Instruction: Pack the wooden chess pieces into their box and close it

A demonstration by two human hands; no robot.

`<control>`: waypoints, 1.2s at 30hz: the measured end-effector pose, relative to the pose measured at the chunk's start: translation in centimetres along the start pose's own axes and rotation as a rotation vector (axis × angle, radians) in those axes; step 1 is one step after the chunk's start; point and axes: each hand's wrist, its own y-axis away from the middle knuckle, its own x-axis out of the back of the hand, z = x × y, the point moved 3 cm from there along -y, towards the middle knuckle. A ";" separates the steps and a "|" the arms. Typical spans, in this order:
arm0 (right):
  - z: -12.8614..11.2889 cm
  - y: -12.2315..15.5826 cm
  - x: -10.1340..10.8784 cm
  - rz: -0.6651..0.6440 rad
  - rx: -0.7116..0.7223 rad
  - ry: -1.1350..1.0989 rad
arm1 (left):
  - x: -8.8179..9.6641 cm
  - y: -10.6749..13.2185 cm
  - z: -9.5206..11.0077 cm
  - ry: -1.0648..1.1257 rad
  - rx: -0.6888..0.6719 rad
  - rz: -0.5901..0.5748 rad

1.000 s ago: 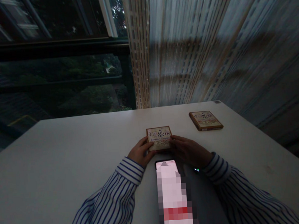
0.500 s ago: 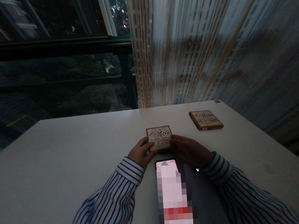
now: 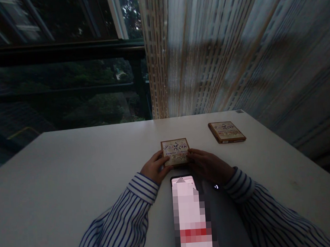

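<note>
Between my two hands is a flat Chinese chess box (image 3: 176, 151) with a tan printed lid and a brown border. My left hand (image 3: 155, 168) grips its left side, thumb along the near edge and fingers at the side. On the box's right side, my right hand (image 3: 209, 165) is closed, its fingertips on the near right corner; its lower fingers are in shadow. A phone (image 3: 186, 204) with a lit, pixelated screen lies just below the box, nearer to me. A second, matching Chinese chess box (image 3: 227, 131) lies farther back on the right.
The white table (image 3: 73, 174) carries everything. Behind it stand a dark railing (image 3: 65, 54) and a window, with a striped string curtain (image 3: 194, 62) at the right. A small lit spot (image 3: 216, 186) shows near my right wrist.
</note>
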 end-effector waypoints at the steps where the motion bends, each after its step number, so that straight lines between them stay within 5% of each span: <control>1: 0.0 0.0 0.0 0.004 0.000 -0.002 | 0.0 0.0 0.0 -0.003 0.000 -0.003; 32: -0.2 -0.2 0.3 0.081 0.061 0.077 | 0.7 -0.3 0.3 -0.039 -0.057 -0.074; 36: 0.0 -0.3 0.0 0.047 0.054 0.098 | 0.8 -0.4 0.6 -0.086 -0.034 -0.015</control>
